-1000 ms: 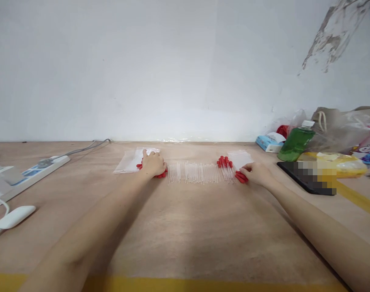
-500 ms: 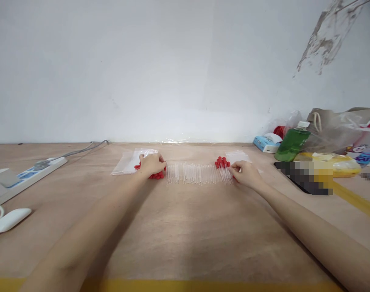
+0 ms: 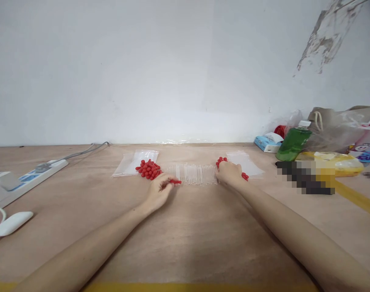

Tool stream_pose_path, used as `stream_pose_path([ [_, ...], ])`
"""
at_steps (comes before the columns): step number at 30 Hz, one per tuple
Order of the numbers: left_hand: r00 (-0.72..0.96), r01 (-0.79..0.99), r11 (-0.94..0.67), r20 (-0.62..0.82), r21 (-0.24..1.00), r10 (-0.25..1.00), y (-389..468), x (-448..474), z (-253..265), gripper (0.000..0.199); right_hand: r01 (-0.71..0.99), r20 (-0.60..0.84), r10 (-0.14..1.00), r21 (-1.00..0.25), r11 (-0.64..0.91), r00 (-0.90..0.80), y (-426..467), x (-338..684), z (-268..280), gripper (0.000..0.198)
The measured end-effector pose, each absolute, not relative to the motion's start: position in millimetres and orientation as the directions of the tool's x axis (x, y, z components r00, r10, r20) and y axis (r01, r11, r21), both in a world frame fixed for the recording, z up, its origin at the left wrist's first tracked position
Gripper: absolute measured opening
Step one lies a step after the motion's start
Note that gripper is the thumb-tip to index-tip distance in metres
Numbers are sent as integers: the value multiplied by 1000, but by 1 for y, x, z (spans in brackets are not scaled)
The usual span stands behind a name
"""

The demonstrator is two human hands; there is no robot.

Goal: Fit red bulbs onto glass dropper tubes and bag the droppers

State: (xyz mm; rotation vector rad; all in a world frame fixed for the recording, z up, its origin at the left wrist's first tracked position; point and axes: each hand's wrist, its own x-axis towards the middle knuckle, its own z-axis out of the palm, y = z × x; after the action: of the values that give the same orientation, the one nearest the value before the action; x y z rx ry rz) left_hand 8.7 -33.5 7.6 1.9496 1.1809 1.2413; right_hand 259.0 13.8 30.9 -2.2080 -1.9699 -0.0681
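My left hand (image 3: 160, 187) is closed in a pinch on a red rubber dropper bulb (image 3: 175, 182), its narrow end pointing right, at the near left edge of the row of clear glass dropper tubes (image 3: 195, 174). A pile of red rubber bulbs (image 3: 147, 169) lies just behind this hand. My right hand (image 3: 229, 173) is closed at the right end of the row; its fingertips point down and what they grip is hidden. More red bulbs (image 3: 221, 159) show behind the right hand, and a few (image 3: 245, 176) to its right.
Clear plastic bags (image 3: 124, 164) lie behind the left pile, and others (image 3: 248, 164) at right. A white power strip (image 3: 48, 168) runs along the left. At right stand a tissue pack (image 3: 267, 142), a green bottle (image 3: 293, 142) and a yellow packet (image 3: 340, 164).
My left hand has moved from the bulb pile toward me and right, now with a red bulb in its fingers. My right hand has shifted left over the right end of the tubes.
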Motion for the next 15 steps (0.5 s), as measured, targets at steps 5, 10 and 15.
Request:
stream_pose_path([
  [5, 300, 365, -434, 338, 823, 892, -44, 13, -1, 17, 982, 101, 983, -121, -143, 155, 21, 255, 29, 14],
  [10, 319, 414, -457, 345, 787, 883, -45, 11, -1, 24, 980, 101, 985, -158, -123, 140, 19, 250, 30, 13],
  [15, 360, 562, -581, 458, 588, 813, -43, 9, 2, 25, 966, 196, 980, -258, 16, 36, -3, 249, 45, 19],
])
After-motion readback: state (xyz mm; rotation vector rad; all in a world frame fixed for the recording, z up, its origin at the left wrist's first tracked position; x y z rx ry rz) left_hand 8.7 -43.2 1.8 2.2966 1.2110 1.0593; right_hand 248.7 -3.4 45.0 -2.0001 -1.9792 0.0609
